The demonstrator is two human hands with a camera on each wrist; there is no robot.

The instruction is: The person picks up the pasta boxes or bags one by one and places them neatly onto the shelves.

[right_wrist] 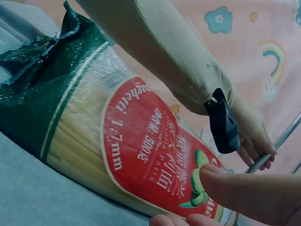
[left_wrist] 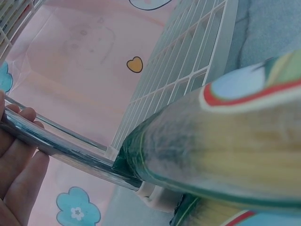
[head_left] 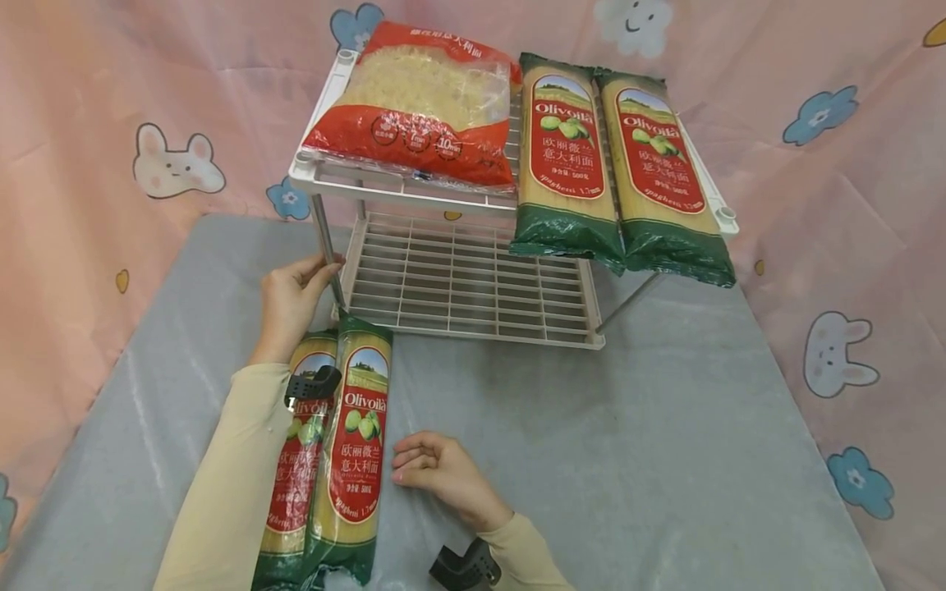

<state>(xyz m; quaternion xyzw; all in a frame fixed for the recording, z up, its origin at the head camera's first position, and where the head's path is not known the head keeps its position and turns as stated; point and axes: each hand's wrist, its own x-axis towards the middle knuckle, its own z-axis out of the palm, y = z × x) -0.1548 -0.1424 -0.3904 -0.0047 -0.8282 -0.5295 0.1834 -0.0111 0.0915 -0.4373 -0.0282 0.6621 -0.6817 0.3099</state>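
My left hand (head_left: 284, 308) grips the front left metal post (head_left: 324, 230) of a white two-tier rack (head_left: 473, 334); the left wrist view shows its fingers around the post (left_wrist: 70, 153). Two spaghetti packs (head_left: 362, 443) with green ends and red labels lie side by side on the table, top ends by the foot of that post. My left forearm passes over the left pack (head_left: 284, 525) and partly hides it. Just right of the nearer pack is my right hand (head_left: 447, 480), fingers loosely bent and holding nothing. In the right wrist view its thumb (right_wrist: 240, 190) overlaps the pack's label.
On the rack's upper tier lie a red and clear bag of pasta (head_left: 424, 107) at left and two more spaghetti packs (head_left: 565, 156) at right, their lower ends jutting past the front edge. A grey cloth covers the table (head_left: 665, 427); a pink patterned curtain (head_left: 798, 222) hangs behind.
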